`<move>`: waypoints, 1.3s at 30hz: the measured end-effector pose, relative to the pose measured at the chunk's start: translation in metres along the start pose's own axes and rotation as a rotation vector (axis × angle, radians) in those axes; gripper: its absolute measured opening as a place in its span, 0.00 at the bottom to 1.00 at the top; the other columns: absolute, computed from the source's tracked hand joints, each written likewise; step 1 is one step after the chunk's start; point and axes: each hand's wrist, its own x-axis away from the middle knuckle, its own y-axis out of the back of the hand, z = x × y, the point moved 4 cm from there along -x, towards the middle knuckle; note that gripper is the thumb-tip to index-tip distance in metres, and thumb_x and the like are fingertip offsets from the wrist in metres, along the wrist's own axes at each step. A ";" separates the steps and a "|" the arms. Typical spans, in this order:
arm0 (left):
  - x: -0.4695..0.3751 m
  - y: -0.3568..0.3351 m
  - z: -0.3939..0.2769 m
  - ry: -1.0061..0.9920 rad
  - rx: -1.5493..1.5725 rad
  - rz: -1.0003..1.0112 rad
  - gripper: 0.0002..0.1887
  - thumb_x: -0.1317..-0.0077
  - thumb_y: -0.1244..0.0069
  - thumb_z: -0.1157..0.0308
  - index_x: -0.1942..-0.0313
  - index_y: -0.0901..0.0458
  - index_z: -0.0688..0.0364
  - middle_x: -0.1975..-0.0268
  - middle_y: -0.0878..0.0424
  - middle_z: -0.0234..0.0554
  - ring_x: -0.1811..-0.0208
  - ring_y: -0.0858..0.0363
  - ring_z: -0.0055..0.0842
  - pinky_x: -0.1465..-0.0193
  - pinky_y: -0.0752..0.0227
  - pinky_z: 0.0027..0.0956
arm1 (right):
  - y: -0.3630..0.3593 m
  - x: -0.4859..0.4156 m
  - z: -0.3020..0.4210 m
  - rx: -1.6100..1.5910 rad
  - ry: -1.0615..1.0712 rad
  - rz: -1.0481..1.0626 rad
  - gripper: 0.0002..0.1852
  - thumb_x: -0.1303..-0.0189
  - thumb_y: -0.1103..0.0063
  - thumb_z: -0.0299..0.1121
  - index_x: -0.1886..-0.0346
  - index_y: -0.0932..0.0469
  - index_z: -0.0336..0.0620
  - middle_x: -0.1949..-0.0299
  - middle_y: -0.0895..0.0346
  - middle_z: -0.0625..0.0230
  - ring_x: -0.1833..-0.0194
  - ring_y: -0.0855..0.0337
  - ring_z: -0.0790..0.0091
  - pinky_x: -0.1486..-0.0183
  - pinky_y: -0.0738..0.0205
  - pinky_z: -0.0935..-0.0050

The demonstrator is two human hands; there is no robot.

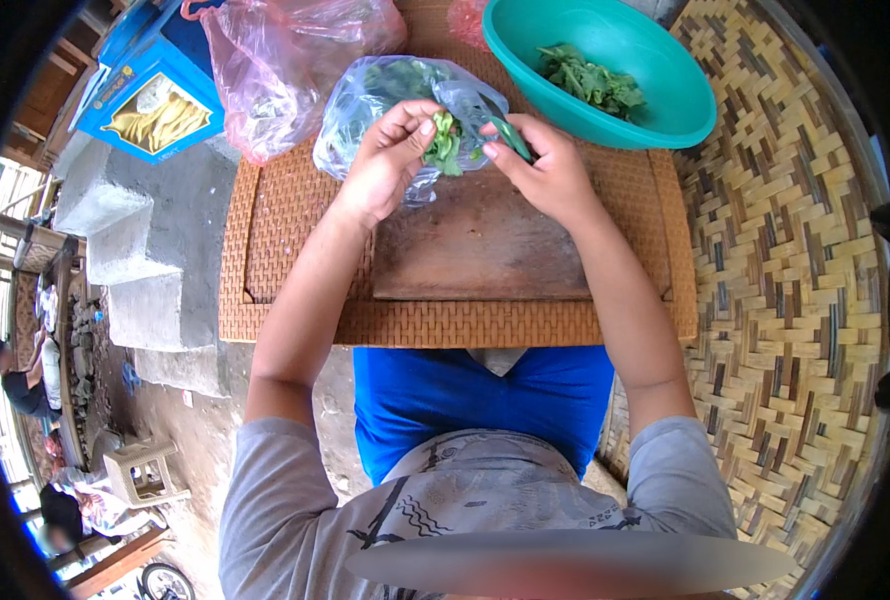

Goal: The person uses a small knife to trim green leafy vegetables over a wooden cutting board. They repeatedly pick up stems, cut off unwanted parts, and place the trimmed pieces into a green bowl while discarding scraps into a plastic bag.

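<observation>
My left hand (392, 154) pinches a small sprig of leafy greens (446, 146) between thumb and fingers. In my right hand (546, 165) is a knife with a green handle (511, 137), its dark blade pointing up and to the left. Behind both hands lies a clear plastic bag (344, 120) with more dark greens inside. Under my hands is a worn wooden cutting board (482, 247) on a woven rattan table (295, 247). Beyond my right hand, a green plastic basin (670, 82) holds a heap of leafy greens (591, 82).
A pink plastic bag (265, 82) stands at the table's back left, by a blue box (212, 116) with a window. Concrete steps (145, 255) rise left; a woven bamboo wall (790, 285) closes the right. Two people sit at the far left, near a plastic stool (141, 472).
</observation>
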 end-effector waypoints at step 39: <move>0.003 -0.011 0.006 -0.098 -0.415 -0.115 0.07 0.17 0.49 0.73 0.45 0.20 0.64 0.55 0.11 0.37 0.52 0.14 0.20 0.43 0.20 0.28 | 0.000 -0.002 -0.012 0.159 0.135 0.004 0.18 0.32 0.26 0.35 0.48 0.17 0.29 0.50 0.13 0.49 0.48 0.11 0.46 0.44 0.18 0.58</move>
